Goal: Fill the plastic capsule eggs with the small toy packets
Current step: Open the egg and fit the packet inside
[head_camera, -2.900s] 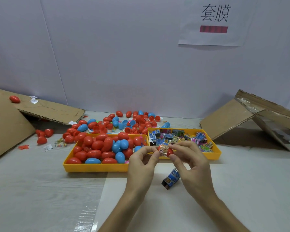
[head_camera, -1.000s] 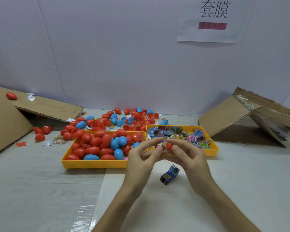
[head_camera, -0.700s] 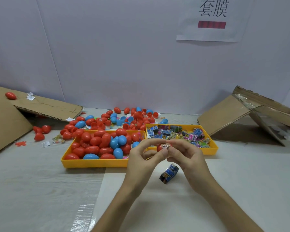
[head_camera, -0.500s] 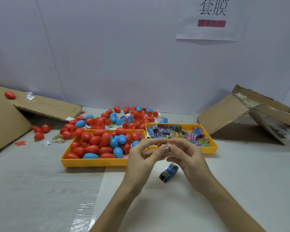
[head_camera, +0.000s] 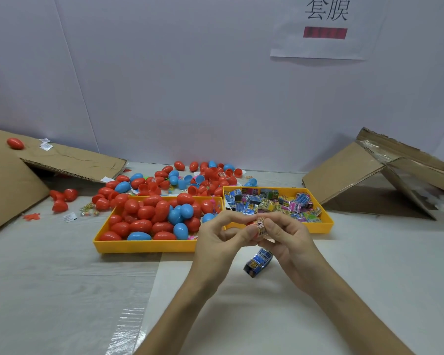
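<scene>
Red capsule egg [head_camera: 251,222]: raised above the table [head_camera: 369,265], just in front of the near rim of the right tray [head_camera: 327,222]. Mostly covered by fingers; long axis and pointing end impossible to tell.

Toy packet [head_camera: 261,224]: white label with a "6", pressed against the egg's right side, face turned up toward the camera.

Left hand [head_camera: 221,239]: thumb and curled forefinger pinched on the egg.

Right hand [head_camera: 289,239]: thumb and fingers closed on the packet, fingertips meeting those of the left.

Blue packet [head_camera: 257,260]: flat on the table below the hands, long axis diagonal, near end left, far end right.

Left tray [head_camera: 144,246]: yellow, heaped with red and blue eggs lying at mixed angles.

Right tray: yellow, filled with coloured packets.

Loose eggs [head_camera: 190,175]: scattered behind both trays.

Cardboard sheets [head_camera: 69,162]: leaning at left and right.
</scene>
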Action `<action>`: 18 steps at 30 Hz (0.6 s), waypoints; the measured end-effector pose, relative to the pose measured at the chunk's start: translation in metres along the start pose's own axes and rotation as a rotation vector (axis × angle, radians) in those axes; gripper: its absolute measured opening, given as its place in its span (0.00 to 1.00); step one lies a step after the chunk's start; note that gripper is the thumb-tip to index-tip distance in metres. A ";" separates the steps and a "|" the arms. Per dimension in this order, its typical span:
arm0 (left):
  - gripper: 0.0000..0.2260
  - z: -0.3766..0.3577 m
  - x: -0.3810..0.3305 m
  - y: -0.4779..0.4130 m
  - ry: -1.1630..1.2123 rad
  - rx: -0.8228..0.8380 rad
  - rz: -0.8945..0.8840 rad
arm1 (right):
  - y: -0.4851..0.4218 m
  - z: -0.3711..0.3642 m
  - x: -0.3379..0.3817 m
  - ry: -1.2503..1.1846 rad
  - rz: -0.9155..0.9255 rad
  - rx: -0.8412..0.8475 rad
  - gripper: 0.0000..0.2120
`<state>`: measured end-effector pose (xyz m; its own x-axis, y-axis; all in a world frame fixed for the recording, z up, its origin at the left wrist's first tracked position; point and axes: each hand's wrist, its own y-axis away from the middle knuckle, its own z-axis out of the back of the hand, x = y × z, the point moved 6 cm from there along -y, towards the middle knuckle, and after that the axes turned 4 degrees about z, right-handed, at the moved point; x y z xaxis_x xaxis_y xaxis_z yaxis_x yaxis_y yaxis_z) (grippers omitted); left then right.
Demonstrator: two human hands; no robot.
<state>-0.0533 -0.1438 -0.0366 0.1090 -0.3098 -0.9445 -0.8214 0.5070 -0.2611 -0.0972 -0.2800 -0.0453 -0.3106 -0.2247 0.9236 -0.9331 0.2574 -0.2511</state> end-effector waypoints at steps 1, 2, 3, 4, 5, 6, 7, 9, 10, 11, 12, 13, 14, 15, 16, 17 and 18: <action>0.10 0.000 0.000 0.000 0.000 0.004 -0.011 | 0.000 -0.001 0.000 -0.014 -0.003 0.007 0.17; 0.10 0.000 -0.001 0.000 0.000 0.007 -0.022 | 0.000 -0.001 0.000 -0.022 -0.005 0.014 0.16; 0.10 -0.001 -0.001 -0.001 0.001 0.010 -0.033 | 0.000 -0.001 0.000 -0.024 -0.006 0.022 0.15; 0.10 -0.001 -0.002 -0.001 0.003 0.012 -0.042 | 0.000 -0.002 0.000 -0.024 -0.007 0.029 0.14; 0.09 -0.001 -0.002 -0.001 0.004 0.014 -0.051 | 0.000 -0.001 0.000 -0.019 -0.007 0.033 0.14; 0.09 -0.001 -0.002 -0.001 0.006 0.016 -0.057 | 0.000 -0.002 0.000 -0.014 -0.008 0.036 0.14; 0.09 -0.001 -0.003 -0.001 0.007 0.017 -0.062 | 0.000 -0.002 0.000 -0.014 -0.010 0.039 0.15; 0.09 -0.001 -0.003 -0.001 0.009 0.020 -0.069 | 0.000 -0.003 0.000 -0.025 -0.016 0.043 0.15; 0.08 -0.001 -0.003 -0.001 0.010 0.019 -0.072 | 0.000 -0.003 0.000 -0.033 -0.021 0.045 0.15; 0.08 -0.001 -0.003 -0.001 0.013 0.017 -0.075 | 0.000 -0.004 0.000 -0.041 -0.025 0.047 0.14; 0.08 -0.001 -0.003 -0.001 0.017 0.015 -0.077 | 0.000 -0.004 0.000 -0.048 -0.029 0.051 0.14; 0.08 0.000 -0.004 -0.001 0.019 0.014 -0.079 | 0.000 -0.005 0.000 -0.053 -0.031 0.056 0.13; 0.08 0.000 -0.004 -0.001 0.019 0.012 -0.082 | 0.001 -0.006 0.000 -0.059 -0.033 0.063 0.13; 0.08 0.000 -0.004 -0.002 0.016 0.011 -0.085 | 0.001 -0.006 0.000 -0.066 -0.036 0.069 0.13; 0.08 0.000 -0.004 -0.001 0.013 0.011 -0.089 | 0.001 -0.007 0.000 -0.072 -0.038 0.075 0.12; 0.07 0.000 -0.005 -0.001 0.009 0.011 -0.094 | 0.001 -0.007 0.001 -0.074 -0.039 0.080 0.12; 0.07 -0.001 -0.005 -0.001 0.006 0.011 -0.097 | 0.001 -0.007 0.000 -0.073 -0.040 0.082 0.12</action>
<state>-0.0531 -0.1433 -0.0314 0.1842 -0.3624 -0.9136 -0.8010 0.4834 -0.3532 -0.0969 -0.2735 -0.0431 -0.2828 -0.3022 0.9103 -0.9557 0.1695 -0.2406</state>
